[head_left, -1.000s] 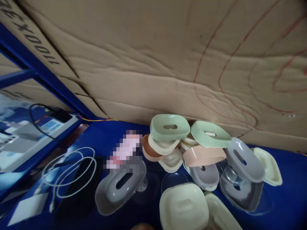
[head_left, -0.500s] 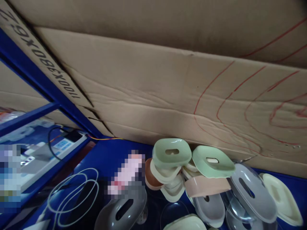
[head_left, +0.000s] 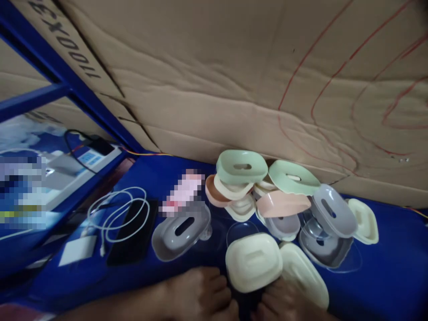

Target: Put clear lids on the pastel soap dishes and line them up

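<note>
At the lower edge, my left hand (head_left: pixel 203 292) is curled into a fist, with nothing showing in it. My right hand (head_left: pixel 286 301), also closed, lies to its right, partly cut off by the frame's edge. Just above the gap between them is a cream oval plastic soap-dish-like piece (head_left: pixel 254 262). A second cream piece (head_left: pixel 306 274) lies beside and behind my right hand; whether they touch I cannot tell. A grey slotted tray (head_left: pixel 167 236) sits up and left of my left hand.
Mint-green slotted trays (head_left: pixel 242 165), a peach piece (head_left: pixel 282 205) and grey trays (head_left: pixel 334 214) are heaped against the cardboard wall (head_left: pixel 200 80). Leftward on the blue surface (head_left: pixel 394 267) are a black phone (head_left: pixel 132 245), a coiled white cable (head_left: pixel 147 214) and a white charger (head_left: pixel 78 249).
Both my hands have come into view at the bottom, closed. The camera has tilted down, so the heap appears higher and more of the blue surface shows.
</note>
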The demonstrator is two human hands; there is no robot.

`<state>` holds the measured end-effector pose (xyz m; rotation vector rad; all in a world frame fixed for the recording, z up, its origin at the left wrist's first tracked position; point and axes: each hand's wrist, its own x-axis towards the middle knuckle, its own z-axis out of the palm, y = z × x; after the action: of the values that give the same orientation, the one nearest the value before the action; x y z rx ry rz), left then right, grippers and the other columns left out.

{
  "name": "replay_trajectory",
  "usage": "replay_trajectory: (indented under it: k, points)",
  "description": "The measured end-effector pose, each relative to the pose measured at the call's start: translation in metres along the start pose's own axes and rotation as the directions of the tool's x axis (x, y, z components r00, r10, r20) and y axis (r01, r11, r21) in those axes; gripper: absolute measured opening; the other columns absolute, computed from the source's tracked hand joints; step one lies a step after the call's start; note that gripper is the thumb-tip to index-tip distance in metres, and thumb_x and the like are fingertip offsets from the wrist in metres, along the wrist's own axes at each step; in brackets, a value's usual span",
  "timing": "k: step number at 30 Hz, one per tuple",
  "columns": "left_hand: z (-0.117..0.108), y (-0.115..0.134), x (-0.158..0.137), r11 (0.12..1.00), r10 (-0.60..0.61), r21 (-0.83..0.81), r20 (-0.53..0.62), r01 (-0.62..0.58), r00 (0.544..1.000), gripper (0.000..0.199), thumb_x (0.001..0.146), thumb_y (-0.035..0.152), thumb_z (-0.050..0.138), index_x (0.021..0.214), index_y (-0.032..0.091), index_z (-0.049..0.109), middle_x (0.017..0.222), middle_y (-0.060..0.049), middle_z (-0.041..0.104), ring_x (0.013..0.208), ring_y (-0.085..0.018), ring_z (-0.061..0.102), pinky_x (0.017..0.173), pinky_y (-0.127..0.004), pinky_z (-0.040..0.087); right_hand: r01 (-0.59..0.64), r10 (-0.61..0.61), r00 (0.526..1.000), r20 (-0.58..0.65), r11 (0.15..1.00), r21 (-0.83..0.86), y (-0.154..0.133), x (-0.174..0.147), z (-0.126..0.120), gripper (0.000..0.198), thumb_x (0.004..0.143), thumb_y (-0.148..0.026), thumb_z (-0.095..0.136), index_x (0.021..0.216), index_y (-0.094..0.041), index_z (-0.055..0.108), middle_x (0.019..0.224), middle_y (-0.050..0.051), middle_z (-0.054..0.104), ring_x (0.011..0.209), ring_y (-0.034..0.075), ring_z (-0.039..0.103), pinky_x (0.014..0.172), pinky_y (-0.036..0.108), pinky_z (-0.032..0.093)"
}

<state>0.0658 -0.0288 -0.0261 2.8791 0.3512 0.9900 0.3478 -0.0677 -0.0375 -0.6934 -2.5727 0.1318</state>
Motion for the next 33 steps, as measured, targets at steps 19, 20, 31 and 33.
replay_trajectory:
  k: [19, 20, 31, 33]
  points:
    - [-0.014, 0.065, -0.015, 0.855, -0.511, 0.120, 0.039, 0.504, 0.859, 0.049, 0.102, 0.046, 0.073, 0.146, 0.024, 0.065, 0.149, -0.017, 0.064, 0.142, -0.038, 0.059, 0.116, -0.055, 0.051, 0.004, 0.027, 0.985, 0.171, 0.985, -0.174, -0.031, 0.029, -0.035, 0.036, 0.112, -0.034, 0.056, 0.143, -0.022, 0.070, 0.146, 0.013, 0.071, 0.133, 0.028, 0.067, 0.114, 0.047, 0.054]
    - [-0.007, 0.073, -0.020, 0.861, -0.505, 0.093, 0.031, 0.501, 0.862, 0.051, 0.102, 0.046, 0.075, 0.147, 0.024, 0.064, 0.151, -0.017, 0.063, 0.147, -0.040, 0.055, 0.118, -0.058, 0.051, 0.017, 0.012, 0.985, 0.174, 0.987, -0.162, -0.040, 0.029, -0.035, 0.037, 0.113, -0.034, 0.053, 0.145, -0.022, 0.069, 0.146, 0.012, 0.071, 0.135, 0.026, 0.067, 0.117, 0.046, 0.053]
    - [-0.002, 0.082, -0.045, 0.807, -0.590, -0.179, -0.230, 0.563, 0.774, 0.023, 0.106, 0.029, 0.070, 0.128, 0.023, 0.067, 0.129, -0.012, 0.072, 0.142, -0.030, 0.064, 0.119, -0.052, 0.056, -0.498, 0.453, 0.863, -0.224, 0.839, -0.220, -0.052, -0.058, -0.031, 0.055, 0.111, -0.037, 0.057, 0.163, -0.023, 0.046, 0.155, 0.019, 0.062, 0.145, 0.036, 0.059, 0.117, 0.058, 0.047]
    - [-0.001, 0.082, -0.041, 0.755, -0.653, -0.272, -0.231, 0.596, 0.722, 0.022, 0.105, 0.033, 0.072, 0.124, 0.022, 0.067, 0.127, -0.012, 0.073, 0.137, -0.029, 0.067, 0.116, -0.052, 0.057, -0.455, 0.430, 0.889, -0.157, 0.868, -0.199, -0.055, -0.049, -0.028, 0.054, 0.111, -0.037, 0.056, 0.163, -0.023, 0.046, 0.156, 0.019, 0.061, 0.147, 0.035, 0.057, 0.118, 0.057, 0.047]
